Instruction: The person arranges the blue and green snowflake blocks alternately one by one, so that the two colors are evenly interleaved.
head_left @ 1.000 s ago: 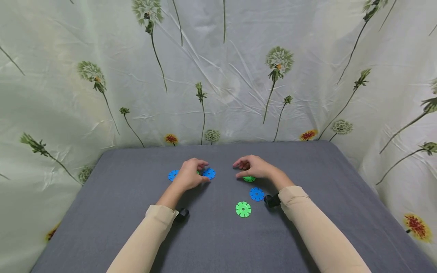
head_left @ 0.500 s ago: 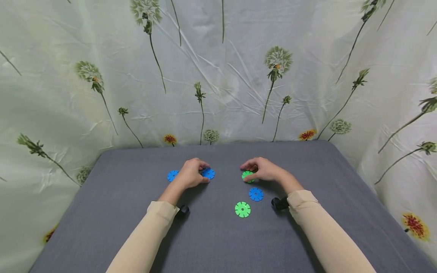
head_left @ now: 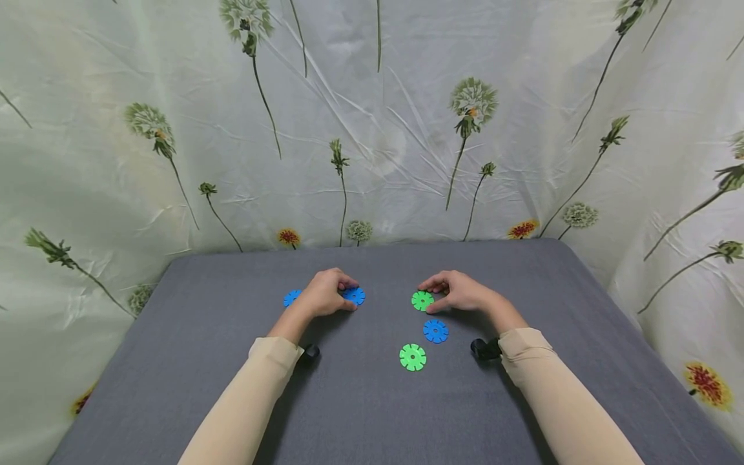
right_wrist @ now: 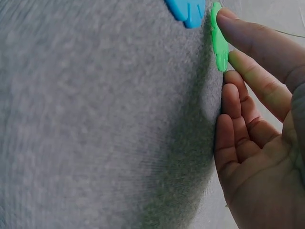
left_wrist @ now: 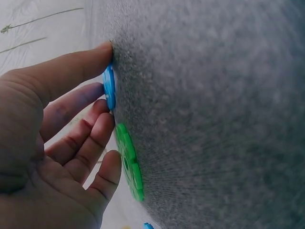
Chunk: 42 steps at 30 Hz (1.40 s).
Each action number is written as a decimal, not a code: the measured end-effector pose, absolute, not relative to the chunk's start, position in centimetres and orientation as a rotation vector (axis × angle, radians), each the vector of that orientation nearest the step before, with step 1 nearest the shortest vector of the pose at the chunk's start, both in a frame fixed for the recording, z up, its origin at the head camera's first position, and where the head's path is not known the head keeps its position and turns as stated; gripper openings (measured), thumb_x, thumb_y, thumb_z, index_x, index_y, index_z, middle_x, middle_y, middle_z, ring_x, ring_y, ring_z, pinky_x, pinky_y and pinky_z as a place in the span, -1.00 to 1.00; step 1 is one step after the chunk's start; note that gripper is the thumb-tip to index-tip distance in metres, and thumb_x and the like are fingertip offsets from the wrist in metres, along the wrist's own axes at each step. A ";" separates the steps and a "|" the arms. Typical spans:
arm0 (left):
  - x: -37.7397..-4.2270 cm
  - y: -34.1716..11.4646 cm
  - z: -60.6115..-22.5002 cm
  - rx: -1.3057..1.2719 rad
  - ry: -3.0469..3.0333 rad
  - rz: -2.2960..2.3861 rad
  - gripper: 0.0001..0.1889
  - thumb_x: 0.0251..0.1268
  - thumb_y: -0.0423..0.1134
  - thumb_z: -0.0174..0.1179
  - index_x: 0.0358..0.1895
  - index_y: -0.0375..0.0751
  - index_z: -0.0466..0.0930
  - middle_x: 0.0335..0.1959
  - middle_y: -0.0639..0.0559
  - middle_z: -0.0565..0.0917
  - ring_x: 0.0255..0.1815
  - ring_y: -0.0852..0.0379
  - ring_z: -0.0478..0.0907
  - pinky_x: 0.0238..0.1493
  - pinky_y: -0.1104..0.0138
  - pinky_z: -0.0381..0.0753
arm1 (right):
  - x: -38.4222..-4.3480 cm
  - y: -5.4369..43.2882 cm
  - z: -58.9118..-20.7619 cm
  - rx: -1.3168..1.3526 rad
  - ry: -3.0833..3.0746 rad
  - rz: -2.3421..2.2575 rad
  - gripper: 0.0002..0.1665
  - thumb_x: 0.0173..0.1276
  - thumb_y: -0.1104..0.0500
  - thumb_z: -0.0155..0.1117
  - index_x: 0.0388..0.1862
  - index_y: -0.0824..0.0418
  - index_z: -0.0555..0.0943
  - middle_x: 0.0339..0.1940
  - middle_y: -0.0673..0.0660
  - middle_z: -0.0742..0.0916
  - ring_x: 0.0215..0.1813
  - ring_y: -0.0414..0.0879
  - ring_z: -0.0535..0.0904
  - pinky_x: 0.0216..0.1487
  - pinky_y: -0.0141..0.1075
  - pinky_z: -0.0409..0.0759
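Pinched at opposite edges by thumb and forefinger, flat on the tabletop: a bright blue, round, notched plastic disc point(head_left: 353, 296), under the left hand point(head_left: 324, 294). Likewise straddled at the rim, thumb to forefinger, by the right hand point(head_left: 463, 292): a bright green notched plastic disc point(head_left: 422, 301). Firmness of either pinch impossible to tell; no lift visible.

Beside the left hand's disc, mostly hidden from the head view: a second green disc point(left_wrist: 131, 160), then, partly covered, an outer blue disc point(head_left: 292, 298). Nearer the wearer on the right side: a lower blue disc point(head_left: 436, 331), then a lower green disc point(head_left: 413, 357), both untouched.

As for progress, judged from the layout: laid out in two alternating-colour groups of three, with no interlocking or stacking visible; handling of the two pinched discs seemingly unfinished.

Farther out: dark grey cloth point(head_left: 360, 413) underneath, pale flower-printed curtain point(head_left: 383, 194) behind.
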State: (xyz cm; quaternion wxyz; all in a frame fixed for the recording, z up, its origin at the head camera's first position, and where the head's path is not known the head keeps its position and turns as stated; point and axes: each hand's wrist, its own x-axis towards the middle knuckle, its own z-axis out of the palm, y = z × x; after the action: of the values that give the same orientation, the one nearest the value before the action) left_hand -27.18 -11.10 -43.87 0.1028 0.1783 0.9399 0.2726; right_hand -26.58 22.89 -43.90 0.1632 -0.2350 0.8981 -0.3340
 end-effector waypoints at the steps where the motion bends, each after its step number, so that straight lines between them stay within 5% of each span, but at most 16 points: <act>1: -27.2 -11.1 -43.9 0.525 2.770 0.806 -0.55 0.23 -0.21 0.61 0.20 -0.13 0.81 0.16 -0.12 0.70 0.21 -0.10 0.65 0.29 0.01 0.63 | -26.6 23.0 -43.9 -0.671 2.564 -0.951 -0.41 0.34 0.14 0.62 0.31 0.28 0.72 0.29 0.26 0.76 0.31 0.18 0.67 0.39 0.10 0.59; 26: -27.5 -11.6 -44.2 0.499 2.760 0.859 -0.54 0.21 -0.20 0.63 0.20 -0.09 0.83 0.20 -0.09 0.71 0.23 -0.09 0.65 0.32 0.01 0.62 | -26.8 22.4 -43.8 -0.615 2.580 -0.917 -0.47 0.29 0.19 0.64 0.22 0.26 0.74 0.15 0.19 0.79 0.18 0.03 0.66 0.32 0.00 0.61; 32: -27.5 -11.5 -44.3 0.495 2.754 0.865 -0.54 0.22 -0.20 0.62 0.20 -0.09 0.83 0.20 -0.09 0.71 0.24 -0.09 0.64 0.32 0.01 0.62 | -27.2 22.2 -43.8 -0.599 2.542 -0.941 -0.50 0.22 0.22 0.65 0.13 0.25 0.70 -0.05 0.09 0.71 0.01 -0.09 0.53 0.13 -0.20 0.50; 42: -27.5 -11.4 -44.3 0.491 2.752 0.872 -0.55 0.22 -0.20 0.62 0.20 -0.09 0.83 0.20 -0.09 0.70 0.24 -0.08 0.64 0.33 0.01 0.62 | -27.0 22.5 -44.1 -0.651 2.479 -1.113 -0.48 0.20 0.36 0.60 0.09 0.32 0.55 -0.19 0.13 0.57 -0.10 -0.03 0.43 -0.05 -0.28 0.43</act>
State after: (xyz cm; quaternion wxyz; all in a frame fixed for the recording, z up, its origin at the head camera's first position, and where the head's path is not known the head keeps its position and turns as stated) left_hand -27.46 -11.44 -44.33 0.1067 0.1666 0.9344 0.2962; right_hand -26.95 22.46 -44.06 0.1731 -0.2294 0.8738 -0.3922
